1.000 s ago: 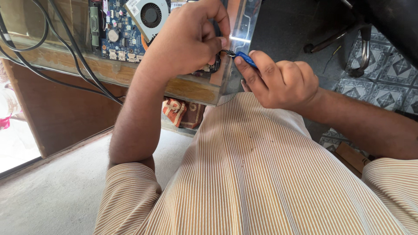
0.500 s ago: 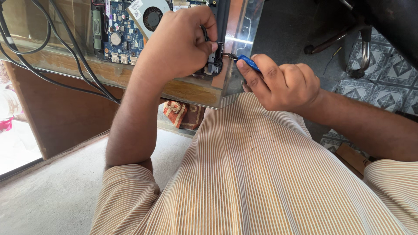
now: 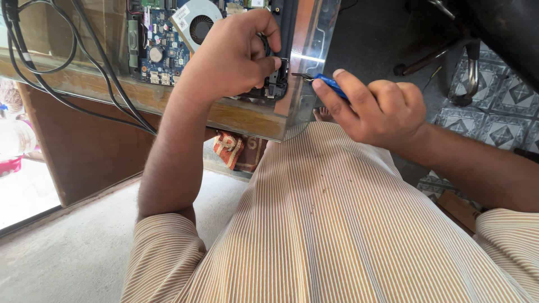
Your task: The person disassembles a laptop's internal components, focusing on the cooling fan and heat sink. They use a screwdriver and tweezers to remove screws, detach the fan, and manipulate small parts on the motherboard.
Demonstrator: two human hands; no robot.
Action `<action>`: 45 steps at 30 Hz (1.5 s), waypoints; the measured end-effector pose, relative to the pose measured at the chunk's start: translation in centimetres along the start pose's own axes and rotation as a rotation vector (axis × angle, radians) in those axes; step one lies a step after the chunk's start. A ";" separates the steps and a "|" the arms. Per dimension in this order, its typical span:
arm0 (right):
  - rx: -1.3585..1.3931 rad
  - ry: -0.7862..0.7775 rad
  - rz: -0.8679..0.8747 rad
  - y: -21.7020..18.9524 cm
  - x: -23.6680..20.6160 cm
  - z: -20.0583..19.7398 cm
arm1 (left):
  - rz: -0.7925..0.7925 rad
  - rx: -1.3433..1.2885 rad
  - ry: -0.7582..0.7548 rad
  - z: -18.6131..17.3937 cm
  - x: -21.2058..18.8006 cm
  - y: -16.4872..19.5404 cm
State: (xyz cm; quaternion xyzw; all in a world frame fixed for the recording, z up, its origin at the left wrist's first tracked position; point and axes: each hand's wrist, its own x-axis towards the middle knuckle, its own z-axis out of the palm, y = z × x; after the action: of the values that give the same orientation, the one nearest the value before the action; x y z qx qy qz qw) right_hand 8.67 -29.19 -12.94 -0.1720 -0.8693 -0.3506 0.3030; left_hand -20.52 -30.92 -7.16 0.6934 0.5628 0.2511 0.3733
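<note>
The left hand (image 3: pixel 236 53) rests on the open laptop (image 3: pixel 185 33), which lies on the glass table (image 3: pixel 252 118). Its fingers curl around the black corner piece (image 3: pixel 275 84) at the laptop's edge, thumb pressed against it. Half a second ago this hand sat a little higher; now the thumb has come down onto the black piece. The right hand (image 3: pixel 382 109) pinches a small blue tool (image 3: pixel 328 84) between thumb and first finger, the other fingers folded in. The tool's tip has stayed beside the black piece. Black cables (image 3: pixel 67 73) lie across the table on the left.
</note>
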 end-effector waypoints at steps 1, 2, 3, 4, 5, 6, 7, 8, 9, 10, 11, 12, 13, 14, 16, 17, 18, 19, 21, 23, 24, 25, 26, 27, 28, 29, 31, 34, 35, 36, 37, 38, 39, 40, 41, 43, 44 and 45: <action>0.001 -0.011 -0.002 0.1 -0.2 -0.1 | 0.014 0.007 -0.003 0.0 0.0 0.0; 0.001 -0.022 -0.003 0.2 -0.4 -0.1 | 0.028 0.014 -0.005 -0.1 0.0 -0.1; 0.004 -0.034 -0.004 0.2 -0.5 -0.1 | 0.041 0.021 -0.008 0.0 0.0 -0.1; 0.008 -0.028 -0.003 0.2 -0.6 0.0 | 0.062 -0.001 -0.008 0.0 0.0 -0.1; 0.012 -0.022 -0.001 0.1 -0.7 0.1 | 0.085 -0.022 -0.007 0.1 0.0 -0.1; 0.014 -0.014 0.000 0.0 -0.8 0.3 | 0.109 -0.042 -0.005 0.2 0.1 -0.1; 0.026 -0.008 0.004 0.0 -0.8 0.4 | 0.096 -0.044 -0.008 0.3 0.2 0.0; 0.040 -0.003 0.009 -0.1 -0.8 0.6 | 0.082 -0.046 -0.010 0.3 0.3 0.0; 0.056 0.003 0.014 -0.2 -0.8 0.7 | 0.067 -0.048 -0.013 0.3 0.3 0.1; 0.049 0.000 0.008 -0.3 -0.8 0.7 | 0.058 -0.050 -0.011 0.4 0.3 0.2; 0.039 -0.004 0.003 -0.3 -0.7 0.8 | 0.051 -0.052 -0.010 0.5 0.4 0.3; 0.030 -0.008 -0.003 -0.3 -0.6 0.8 | 0.044 -0.054 -0.008 0.6 0.5 0.3; 0.034 -0.004 0.001 -0.3 -0.5 0.9 | 0.042 -0.076 -0.008 0.8 0.6 0.4; 0.040 0.001 0.006 -0.3 -0.5 0.9 | 0.038 -0.097 -0.007 0.9 0.7 0.4; 0.031 0.005 0.008 -0.2 -0.3 0.9 | 0.033 -0.128 -0.002 1.2 0.9 0.3; 0.018 0.004 0.005 -0.2 -0.2 0.9 | 0.030 -0.141 0.002 1.3 1.0 0.2; 0.007 0.002 0.001 -0.1 -0.1 0.9 | 0.027 -0.154 0.007 1.4 1.0 0.2; 0.017 -0.006 -0.006 -0.1 -0.1 0.9 | 0.034 -0.177 0.014 1.5 1.0 0.1; 0.037 -0.022 -0.019 0.0 0.0 0.8 | 0.048 -0.226 0.027 1.8 1.2 0.1; 0.039 -0.014 -0.014 0.1 0.0 0.8 | 0.058 -0.132 0.068 2.2 1.3 0.2; 0.039 -0.009 -0.011 0.1 0.0 0.8 | 0.065 -0.085 0.088 2.4 1.5 0.3; 0.039 -0.010 -0.013 0.2 0.0 0.8 | 0.075 -0.059 0.098 2.5 1.6 0.4; 0.040 -0.011 -0.015 0.2 0.1 0.8 | 0.085 -0.033 0.109 2.6 1.7 0.6; 0.041 -0.012 -0.018 0.2 0.1 0.8 | 0.095 -0.007 0.119 2.7 1.8 0.7; 0.039 -0.008 -0.016 0.2 0.2 0.8 | 0.195 0.063 0.166 2.7 1.9 0.9; 0.038 -0.004 -0.014 0.2 0.2 0.8 | 0.295 0.134 0.211 2.7 1.9 1.1; 0.033 0.001 -0.012 0.2 0.3 0.8 | 0.350 0.222 0.249 2.9 1.9 1.5; 0.016 0.010 -0.009 0.3 0.3 0.8 | 0.241 0.221 0.206 3.1 2.1 1.9; 0.010 0.016 -0.008 0.3 0.3 0.8 | 0.215 0.182 0.176 3.0 2.1 1.9; 0.004 0.022 -0.007 0.3 0.3 0.9 | 0.191 0.145 0.145 2.8 2.0 1.9; -0.006 0.032 -0.017 0.3 0.4 1.0 | 0.145 0.106 0.110 2.5 1.9 1.8; -0.015 0.040 -0.027 0.3 0.4 1.1 | 0.099 0.065 0.073 2.3 1.8 1.7; -0.024 0.047 -0.037 0.3 0.4 1.2 | 0.052 0.023 0.036 2.2 1.7 1.6; -0.034 0.069 -0.041 0.3 0.5 1.3 | 0.083 0.028 0.035 2.1 1.6 1.5; -0.044 0.091 -0.046 0.3 0.6 1.5 | 0.114 0.033 0.036 2.0 1.5 1.4; -0.054 0.111 -0.058 0.3 0.7 1.7 | 0.145 0.038 0.030 2.0 1.6 1.3; -0.051 0.109 -0.064 0.3 0.7 1.8 | 0.143 0.038 0.025 2.0 1.5 1.2; -0.048 0.108 -0.070 0.3 0.7 1.8 | 0.141 0.039 0.020 2.0 1.5 1.2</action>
State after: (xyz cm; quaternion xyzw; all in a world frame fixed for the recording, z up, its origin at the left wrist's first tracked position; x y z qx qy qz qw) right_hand 7.54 -27.63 -13.31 -0.1296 -0.8485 -0.3904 0.3329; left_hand -17.91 -29.99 -7.49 0.7359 0.5212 0.2726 0.3356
